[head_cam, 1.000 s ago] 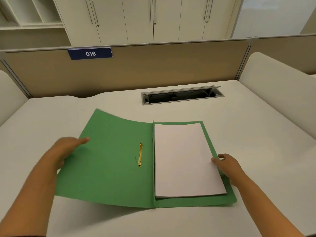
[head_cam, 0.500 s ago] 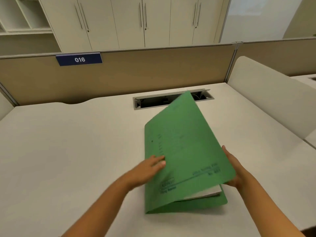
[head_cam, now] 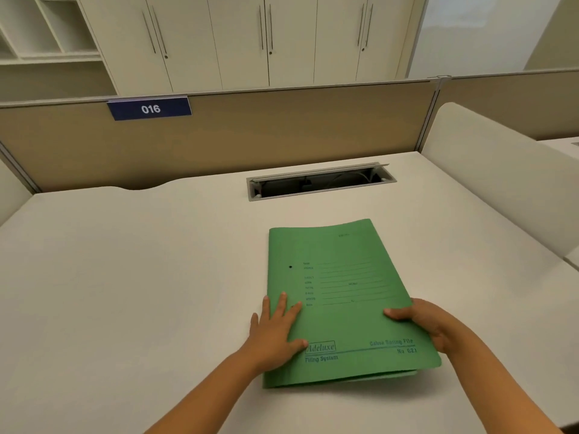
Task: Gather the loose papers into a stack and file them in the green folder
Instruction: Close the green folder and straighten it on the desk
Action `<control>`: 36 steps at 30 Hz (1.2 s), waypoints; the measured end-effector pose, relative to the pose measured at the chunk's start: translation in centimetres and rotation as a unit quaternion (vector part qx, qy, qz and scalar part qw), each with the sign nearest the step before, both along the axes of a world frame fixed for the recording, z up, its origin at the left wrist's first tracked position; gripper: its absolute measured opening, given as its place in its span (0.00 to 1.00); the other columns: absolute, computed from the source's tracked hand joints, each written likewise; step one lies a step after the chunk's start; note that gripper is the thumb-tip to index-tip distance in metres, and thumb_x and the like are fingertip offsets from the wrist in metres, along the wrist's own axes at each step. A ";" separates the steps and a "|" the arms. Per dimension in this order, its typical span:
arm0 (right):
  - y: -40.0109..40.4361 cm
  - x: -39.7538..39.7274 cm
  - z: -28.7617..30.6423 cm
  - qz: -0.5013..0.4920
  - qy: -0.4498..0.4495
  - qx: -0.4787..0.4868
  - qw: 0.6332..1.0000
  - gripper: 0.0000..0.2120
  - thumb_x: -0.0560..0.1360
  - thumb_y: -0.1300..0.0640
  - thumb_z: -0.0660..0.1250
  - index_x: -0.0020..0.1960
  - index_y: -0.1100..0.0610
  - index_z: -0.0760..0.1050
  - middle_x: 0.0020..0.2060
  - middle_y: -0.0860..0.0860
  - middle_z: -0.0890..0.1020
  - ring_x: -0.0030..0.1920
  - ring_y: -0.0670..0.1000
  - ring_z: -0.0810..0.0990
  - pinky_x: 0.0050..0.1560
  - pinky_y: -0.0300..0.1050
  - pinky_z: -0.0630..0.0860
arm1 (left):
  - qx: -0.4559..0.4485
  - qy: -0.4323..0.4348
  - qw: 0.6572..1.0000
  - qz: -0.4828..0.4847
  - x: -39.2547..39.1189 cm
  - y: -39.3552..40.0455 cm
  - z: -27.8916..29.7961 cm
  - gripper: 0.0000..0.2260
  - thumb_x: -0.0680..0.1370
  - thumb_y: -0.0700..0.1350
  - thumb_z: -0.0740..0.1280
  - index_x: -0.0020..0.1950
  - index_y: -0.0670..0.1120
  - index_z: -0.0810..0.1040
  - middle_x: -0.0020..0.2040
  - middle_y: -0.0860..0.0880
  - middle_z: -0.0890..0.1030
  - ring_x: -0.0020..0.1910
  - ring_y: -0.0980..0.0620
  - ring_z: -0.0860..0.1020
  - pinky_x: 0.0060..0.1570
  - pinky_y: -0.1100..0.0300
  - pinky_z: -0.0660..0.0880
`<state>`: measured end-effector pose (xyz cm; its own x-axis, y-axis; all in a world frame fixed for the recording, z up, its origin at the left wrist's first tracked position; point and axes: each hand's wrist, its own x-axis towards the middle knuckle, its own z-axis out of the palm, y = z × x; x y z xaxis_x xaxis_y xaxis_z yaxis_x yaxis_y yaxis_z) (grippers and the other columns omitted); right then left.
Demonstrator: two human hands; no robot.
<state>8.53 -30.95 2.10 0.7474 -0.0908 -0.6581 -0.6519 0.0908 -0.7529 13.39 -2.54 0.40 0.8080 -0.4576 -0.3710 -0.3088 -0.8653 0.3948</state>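
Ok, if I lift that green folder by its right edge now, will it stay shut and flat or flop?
The green folder is thin card and would likely sag. A gap shows at its near right corner, so the cover may spring open once the left hand stops pressing. The right hand holds the open side, so papers inside might slide out unless both covers are pinched together.

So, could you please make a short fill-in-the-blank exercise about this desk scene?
1. The green folder on the desk is now ____.
2. The left hand lies ____ on the cover near the spine.
3. The right hand grips the folder's ____ edge.
4. The blue sign on the partition reads ____.

Missing words: closed; flat; right; 016
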 end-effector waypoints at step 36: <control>20.2 24.2 1.3 0.057 0.004 0.058 0.997 0.04 0.76 0.70 0.62 0.43 0.67 0.73 0.28 0.57 0.81 0.20 0.45 0.79 0.21 0.33 0.75 | -0.519 0.171 0.652 0.527 17.2 19.1 2.0 0.14 0.75 0.31 0.63 0.60 0.40 0.70 0.45 0.43 0.78 0.38 0.47 0.76 0.18 0.68 0.71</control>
